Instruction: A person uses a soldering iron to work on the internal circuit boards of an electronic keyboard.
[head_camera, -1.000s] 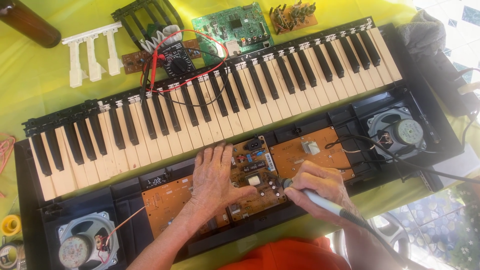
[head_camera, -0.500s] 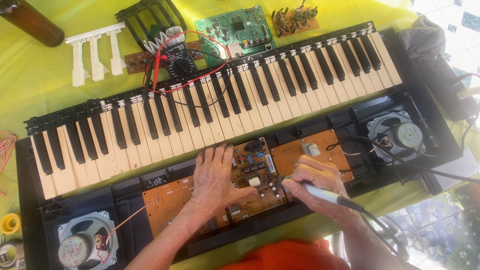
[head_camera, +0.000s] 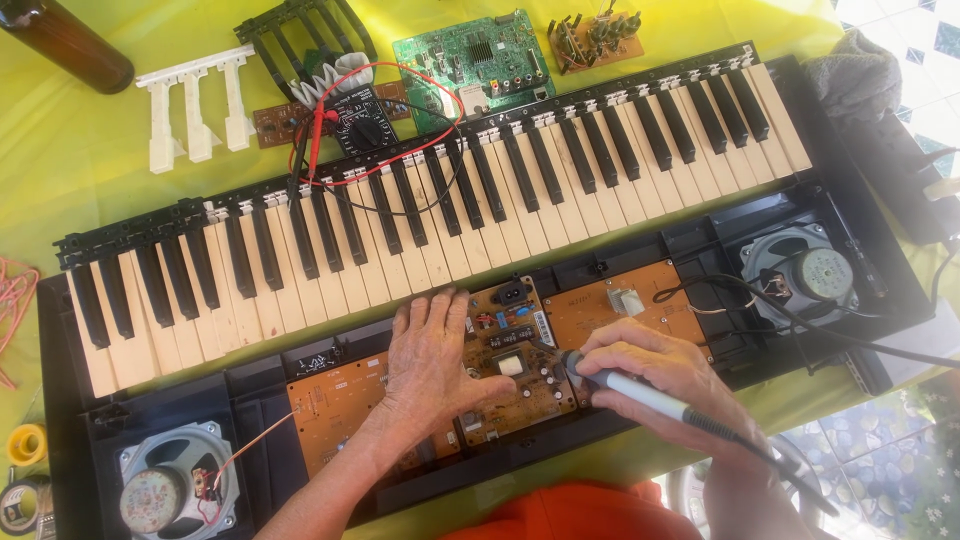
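An opened electronic keyboard (head_camera: 420, 230) lies across a yellow-green cloth, its brown circuit boards (head_camera: 510, 350) exposed below the keys. My left hand (head_camera: 432, 360) rests flat on the boards, fingers spread, pressing them down. My right hand (head_camera: 655, 370) grips a soldering iron (head_camera: 625, 385) like a pen. Its tip touches the middle board near a small white component. A black cable runs from the iron off to the lower right.
Two round speakers (head_camera: 805, 272) (head_camera: 165, 490) sit at the case's ends. Behind the keys lie a multimeter (head_camera: 360, 120) with red and black leads, a green circuit board (head_camera: 470, 55), loose white keys (head_camera: 190, 100), a black key frame and a brown bottle (head_camera: 65, 40). Solder rolls (head_camera: 25, 445) sit at the left edge.
Both hands stay nearly where they were. The soldering iron tip has shifted slightly on the middle board.
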